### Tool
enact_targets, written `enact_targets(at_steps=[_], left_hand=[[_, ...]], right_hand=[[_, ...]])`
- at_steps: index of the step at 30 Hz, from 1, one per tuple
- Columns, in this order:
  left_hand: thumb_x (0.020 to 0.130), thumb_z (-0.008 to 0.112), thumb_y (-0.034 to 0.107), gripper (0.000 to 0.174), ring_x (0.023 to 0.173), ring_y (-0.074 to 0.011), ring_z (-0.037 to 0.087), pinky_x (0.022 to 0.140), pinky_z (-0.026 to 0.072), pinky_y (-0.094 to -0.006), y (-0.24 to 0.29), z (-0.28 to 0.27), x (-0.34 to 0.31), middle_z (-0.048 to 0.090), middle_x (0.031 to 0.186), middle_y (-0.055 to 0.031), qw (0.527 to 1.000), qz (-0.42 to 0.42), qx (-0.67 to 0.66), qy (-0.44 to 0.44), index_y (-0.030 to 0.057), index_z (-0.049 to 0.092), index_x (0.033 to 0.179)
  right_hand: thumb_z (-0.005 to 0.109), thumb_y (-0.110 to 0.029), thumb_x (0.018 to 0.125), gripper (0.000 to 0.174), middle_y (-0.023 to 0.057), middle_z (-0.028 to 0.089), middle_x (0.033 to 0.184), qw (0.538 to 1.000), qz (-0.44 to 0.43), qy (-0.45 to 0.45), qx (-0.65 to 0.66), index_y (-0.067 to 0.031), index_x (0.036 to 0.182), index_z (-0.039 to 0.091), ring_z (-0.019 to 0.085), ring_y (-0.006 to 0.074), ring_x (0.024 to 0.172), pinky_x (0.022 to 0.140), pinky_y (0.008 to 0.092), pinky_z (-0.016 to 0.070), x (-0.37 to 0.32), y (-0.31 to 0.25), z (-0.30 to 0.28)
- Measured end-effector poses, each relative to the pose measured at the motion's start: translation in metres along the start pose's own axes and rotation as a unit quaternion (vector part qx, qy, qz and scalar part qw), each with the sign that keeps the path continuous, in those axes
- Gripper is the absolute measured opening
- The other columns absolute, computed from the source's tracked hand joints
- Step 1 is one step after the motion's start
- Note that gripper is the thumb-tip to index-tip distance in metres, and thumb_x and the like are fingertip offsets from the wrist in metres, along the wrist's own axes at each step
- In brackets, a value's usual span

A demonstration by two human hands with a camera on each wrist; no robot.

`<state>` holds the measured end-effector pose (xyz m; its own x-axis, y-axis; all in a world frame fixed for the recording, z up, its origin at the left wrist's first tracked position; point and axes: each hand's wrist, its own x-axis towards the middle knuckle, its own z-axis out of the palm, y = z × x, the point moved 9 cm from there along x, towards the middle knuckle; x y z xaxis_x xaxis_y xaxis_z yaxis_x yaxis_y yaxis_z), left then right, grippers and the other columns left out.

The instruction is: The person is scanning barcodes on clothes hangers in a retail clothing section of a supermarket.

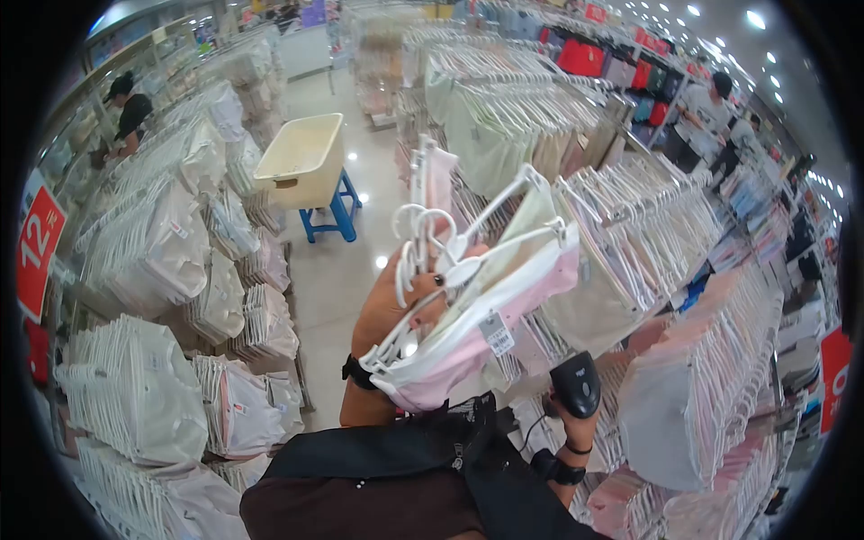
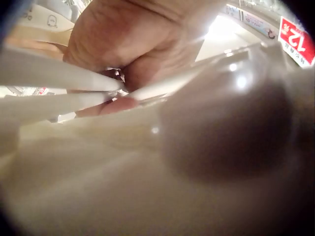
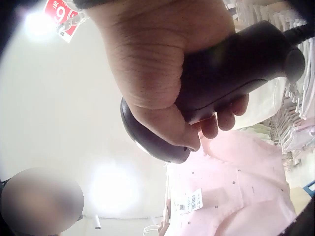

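Note:
My left hand (image 1: 382, 301) grips several white plastic hangers (image 1: 447, 256) by their hooks, in the middle of the head view. Pale pink and white underwear (image 1: 540, 286) hangs from them, with a white barcode tag (image 1: 496, 334) facing up. In the left wrist view, hanger arms (image 2: 54, 73) run in toward the hand (image 2: 128, 39), and a blurred pale surface hides much below. My right hand (image 1: 577, 430) holds a black barcode scanner (image 1: 576, 385), its head close to the garments. The right wrist view shows fingers wrapped round the scanner (image 3: 231, 69) and pink printed fabric (image 3: 241, 182) beyond it.
Racks of hung underwear (image 1: 135, 387) line the left; more racks (image 1: 711, 378) stand close on the right. A cream tub (image 1: 301, 157) sits on a blue stool (image 1: 333, 214) in the aisle. People stand at far left and right. A red price sign (image 1: 40, 243) is at left.

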<state>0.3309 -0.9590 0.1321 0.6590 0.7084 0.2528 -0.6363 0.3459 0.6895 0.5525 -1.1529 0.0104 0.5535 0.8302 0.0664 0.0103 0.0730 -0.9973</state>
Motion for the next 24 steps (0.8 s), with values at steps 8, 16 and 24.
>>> enact_targets(at_steps=[8, 16, 24], left_hand=[[0.074, 0.050, -0.007, 0.060, 0.056, -0.0101, 0.057, 0.042, 0.0442, -0.0188, -0.026, 0.002, -0.036, 0.053, 0.109, -0.0162, 0.996, -0.080, -0.028, 0.005, 0.0033, 0.027, 0.129], [0.074, 0.049, -0.008, 0.060, 0.055, -0.0104, 0.057, 0.043, 0.0448, -0.0196, -0.021, -0.008, -0.020, 0.052, 0.110, -0.0167, 0.995, -0.090, -0.036, 0.024, 0.0034, 0.028, 0.128], [0.073, 0.049, -0.008, 0.060, 0.055, -0.0108, 0.057, 0.044, 0.0453, -0.0204, -0.003, -0.023, -0.028, 0.052, 0.111, -0.0173, 0.998, -0.039, -0.026, 0.044, 0.0035, 0.029, 0.128]], right_hand=[[0.077, -0.009, 0.055, 0.046, 0.0071, 0.063, 0.087, 0.973, -0.102, -0.134, -0.155, -0.0005, 0.096, 0.056, 0.060, 0.0165, 0.079, 0.072, 0.0295, 0.0461, -0.002, -0.021, 0.051], [0.072, -0.015, 0.056, 0.049, 0.0118, 0.062, 0.088, 0.965, -0.101, -0.201, -0.136, 0.0027, 0.099, 0.056, 0.060, 0.0210, 0.080, 0.073, 0.0302, 0.0451, -0.001, -0.021, 0.087], [0.070, -0.015, 0.056, 0.050, 0.0123, 0.062, 0.089, 0.958, -0.130, -0.223, -0.127, 0.0035, 0.100, 0.055, 0.060, 0.0220, 0.079, 0.073, 0.0301, 0.0447, 0.018, -0.032, 0.113]])
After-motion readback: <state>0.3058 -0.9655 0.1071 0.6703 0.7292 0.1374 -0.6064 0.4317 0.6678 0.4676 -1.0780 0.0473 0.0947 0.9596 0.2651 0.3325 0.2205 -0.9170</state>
